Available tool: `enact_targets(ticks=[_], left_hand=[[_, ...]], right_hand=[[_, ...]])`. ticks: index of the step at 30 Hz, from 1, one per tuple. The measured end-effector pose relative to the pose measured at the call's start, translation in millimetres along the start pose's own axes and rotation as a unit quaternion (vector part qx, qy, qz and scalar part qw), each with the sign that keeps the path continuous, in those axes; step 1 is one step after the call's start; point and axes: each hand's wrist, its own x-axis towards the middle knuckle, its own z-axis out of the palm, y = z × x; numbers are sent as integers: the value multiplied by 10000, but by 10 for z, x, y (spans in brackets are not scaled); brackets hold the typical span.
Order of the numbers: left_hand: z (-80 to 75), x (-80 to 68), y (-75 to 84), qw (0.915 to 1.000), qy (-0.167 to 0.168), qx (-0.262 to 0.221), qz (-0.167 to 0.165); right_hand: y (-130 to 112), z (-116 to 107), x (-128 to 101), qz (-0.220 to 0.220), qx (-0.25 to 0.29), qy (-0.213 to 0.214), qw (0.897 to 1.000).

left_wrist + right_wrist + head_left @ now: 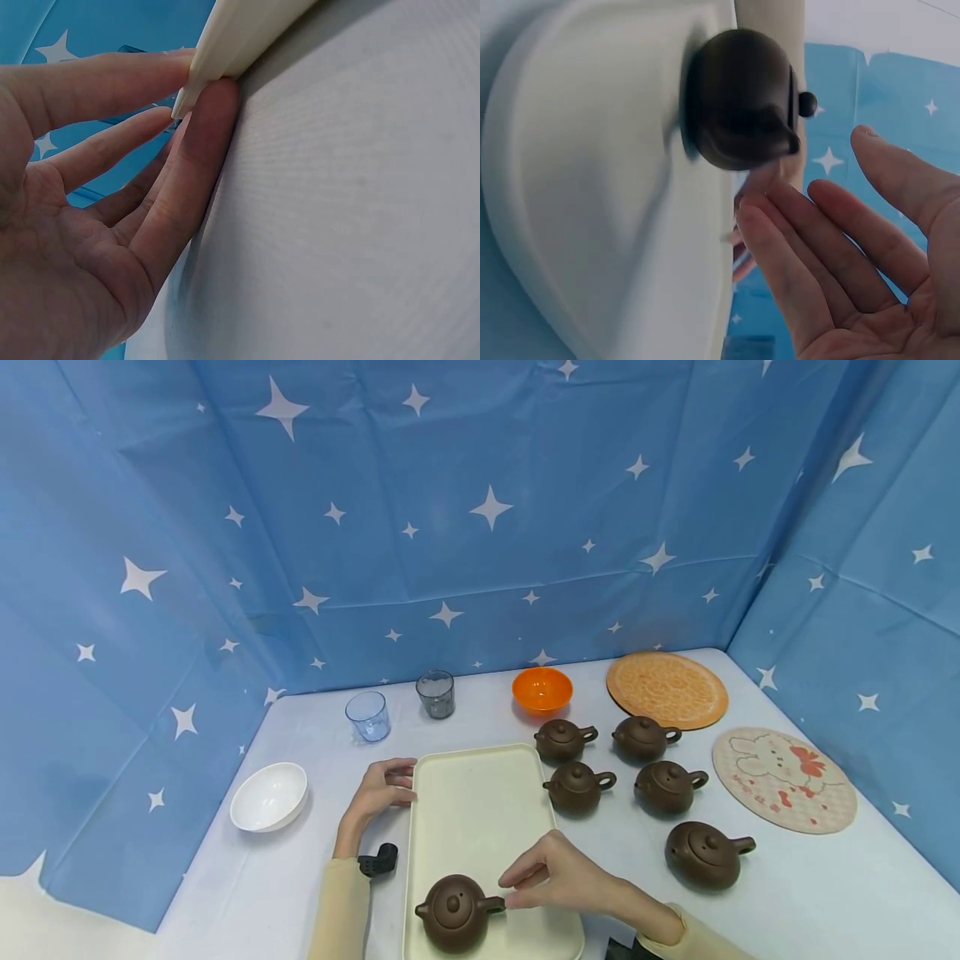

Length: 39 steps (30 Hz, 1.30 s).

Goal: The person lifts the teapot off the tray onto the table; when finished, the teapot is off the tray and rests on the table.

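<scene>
A brown clay teapot (453, 912) (739, 97) stands at the near end of a cream tray (480, 802) (592, 195). Its handle points right. My right hand (553, 875) (847, 255) is just beside that handle, fingers straight and spread, gripping nothing in the right wrist view. Over at the tray's left rim (232, 37), my left hand (382, 789) (112, 195) touches it with straight fingers, near the far corner. Several more brown teapots (577, 787) stand on the table to the right of the tray.
A blue cup (368, 716), a grey cup (436, 694) and an orange bowl (542, 689) line the back. Farther right lie an orange round mat (666, 690) and a rabbit-print mat (783, 779). A white bowl (268, 796) sits left. Blue starred cloth walls enclose the table.
</scene>
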Motion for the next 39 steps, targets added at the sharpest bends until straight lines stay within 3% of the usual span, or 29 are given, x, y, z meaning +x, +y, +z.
enact_targets(ticks=[8, 17, 34, 39], left_hand=[[10, -7, 5, 10000, 13, 12, -10], [4, -19, 5, 10000, 24, -1, -9], [4, -4, -15, 10000, -21, 27, 25], [0, -2, -7, 10000, -12, -6, 37]], right_hand=[[87, 138, -17, -168, 77, 3, 9998], [99, 208, 33, -369, -221, 7, 9991], [122, 314, 62, 229, -32, 361, 9991], [116, 330, 72, 227, 79, 475, 9986]])
